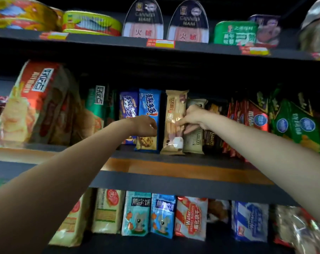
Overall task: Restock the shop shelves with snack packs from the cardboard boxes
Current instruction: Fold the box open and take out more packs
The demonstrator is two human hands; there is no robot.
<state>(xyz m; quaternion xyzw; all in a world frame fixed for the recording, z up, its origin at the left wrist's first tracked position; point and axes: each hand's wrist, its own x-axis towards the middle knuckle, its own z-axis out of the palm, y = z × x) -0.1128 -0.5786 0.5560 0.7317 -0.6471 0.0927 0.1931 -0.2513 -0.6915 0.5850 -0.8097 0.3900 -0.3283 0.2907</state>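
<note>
On the middle shelf [173, 163], the right hand [193, 119] pinches the upright beige wafer pack [173, 121] with thumb and fingers, just at three o'clock of the blue cookie pack [149, 121]. The left hand [143, 125] rests curled against that blue pack; blur hides whether it grips or only steadies it. The risk is tipping: the beige pack stands tall and narrow, so letting go early could drop it forward off the edge or knock the grey pack [194, 140] behind it.
</note>
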